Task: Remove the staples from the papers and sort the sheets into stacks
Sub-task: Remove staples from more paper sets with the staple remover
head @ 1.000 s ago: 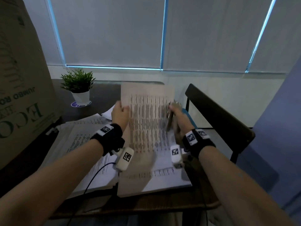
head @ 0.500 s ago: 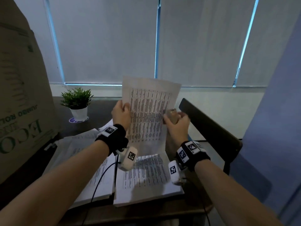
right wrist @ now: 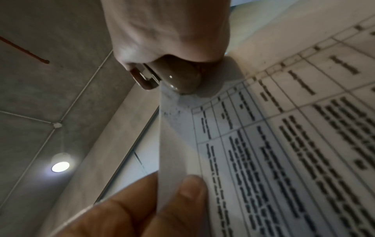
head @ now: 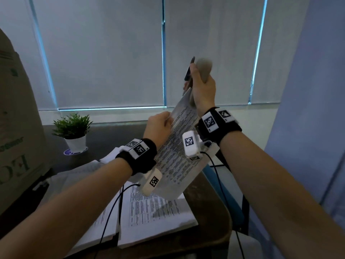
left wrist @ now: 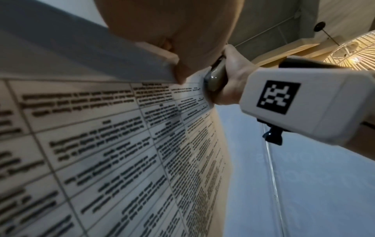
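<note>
We held the printed sheet [head: 177, 146] up in the air between our two hands, tilted, above the paper stacks [head: 153, 217] lying on the dark table [head: 209, 199]. Our left hand [head: 158, 128] pinched the sheet's upper edge, thumb [right wrist: 182, 192] on the printed side and the other fingers [right wrist: 125, 213] behind it, pressed close together. Our right hand [head: 203, 90] was higher, its fingers curled tightly round the grey staple remover [head: 204, 70], whose rounded end [right wrist: 178, 77] stood just beyond the knuckles and met the sheet's top corner. Whether its metal tip gripped a staple, we could not tell. The sheet hung down from both sets of fingers, past the wrist cameras. A small potted plant [head: 72, 128] stood well off beyond the left fingers, and a cardboard box [head: 16, 146] farther to that side.
</note>
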